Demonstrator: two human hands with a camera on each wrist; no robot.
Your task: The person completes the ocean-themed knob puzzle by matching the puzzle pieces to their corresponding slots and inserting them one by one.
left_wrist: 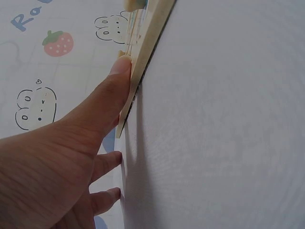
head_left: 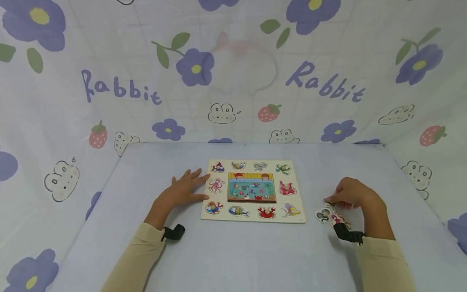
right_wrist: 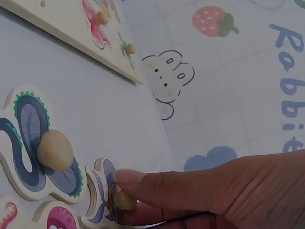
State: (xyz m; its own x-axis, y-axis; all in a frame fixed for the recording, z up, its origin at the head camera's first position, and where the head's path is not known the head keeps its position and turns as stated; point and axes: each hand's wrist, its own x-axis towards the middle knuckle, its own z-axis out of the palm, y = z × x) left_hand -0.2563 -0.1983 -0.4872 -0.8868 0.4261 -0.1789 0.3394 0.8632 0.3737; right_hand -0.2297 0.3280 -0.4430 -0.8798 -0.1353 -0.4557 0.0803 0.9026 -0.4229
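1. At far left, a beige sleeve (head_left: pixel 135 257) and a black wrist camera (head_left: pixel 175 232) lead to the left hand (head_left: pixel 182 190), laid low over the pale bench (head_left: pixel 248 255).
2. The left hand's fingers are spread and nearly straight, gripping nothing; its thumb touches the edge of a wooden puzzle board (head_left: pixel 250 167).
3. The puzzle board lies flat near the middle of the bench. On its left side sit a purple fish (head_left: pixel 218 167) and a blue-and-orange shelled creature (head_left: pixel 213 208), both knobbed, above and below a printed octopus (head_left: pixel 217 185).
4. At its centre is a fish-tank picture (head_left: pixel 252 188), with a knobbed snail (head_left: pixel 238 166) above and a striped fish (head_left: pixel 238 211) below.
5. Toward the board's right stand a red crab (head_left: pixel 267 213), a green turtle (head_left: pixel 282 168) and a red piece (head_left: pixel 287 188), each with its knob.
6. Right of the puzzle board, a loose eel piece (right_wrist: pixel 34 143) lies on the bench near a pink octopus piece (head_left: pixel 337 218).
7. Beside them, the right hand (head_left: pixel 353 194) has its thumb and finger closed on the knob of a purple piece (right_wrist: pixel 101 188), held tilted.
8. Behind, a white curtain (head_left: pixel 127 40) reads "Rabbit" amid purple flowers and strawberries.
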